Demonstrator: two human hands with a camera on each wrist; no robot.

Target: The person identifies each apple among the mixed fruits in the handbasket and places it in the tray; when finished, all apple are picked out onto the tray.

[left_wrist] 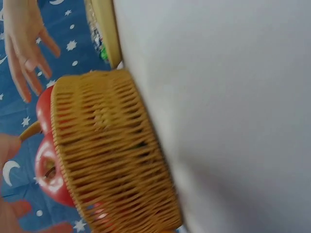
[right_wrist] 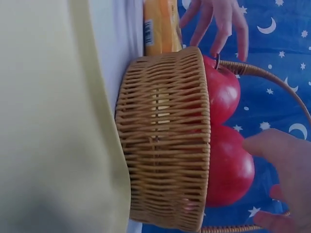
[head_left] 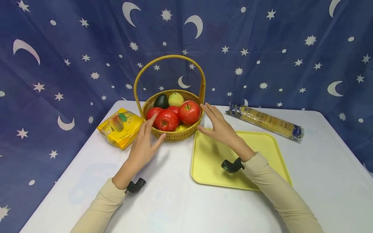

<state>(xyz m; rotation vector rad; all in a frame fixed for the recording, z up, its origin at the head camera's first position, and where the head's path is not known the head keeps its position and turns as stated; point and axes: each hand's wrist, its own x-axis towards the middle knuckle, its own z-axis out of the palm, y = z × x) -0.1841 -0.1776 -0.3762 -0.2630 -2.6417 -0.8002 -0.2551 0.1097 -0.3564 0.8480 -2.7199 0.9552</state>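
A wicker basket [head_left: 175, 136] with a tall arched handle stands at the table's back. In it lie several red apples [head_left: 189, 112], a dark green avocado [head_left: 161, 101], a pale green round fruit [head_left: 176, 100] and something yellow low down, mostly hidden. My left hand [head_left: 142, 144] is at the basket's front left, fingers spread and reaching toward the apples. At the right rim, my right hand [head_left: 219, 125] hovers over the yellow tray's corner, its fingers extended and thumb apart. Neither hand grips anything. Whether a fingertip touches an apple or the rim, I cannot tell.
The yellow tray [head_left: 233, 185] lies right of the basket, under my right forearm. A yellow food packet [head_left: 120, 127] sits left of the basket. Behind the tray, a long clear pack of noodles [head_left: 265, 121] lies aslant. A starry blue curtain [head_left: 262, 48] hangs behind the white table [head_left: 163, 200].
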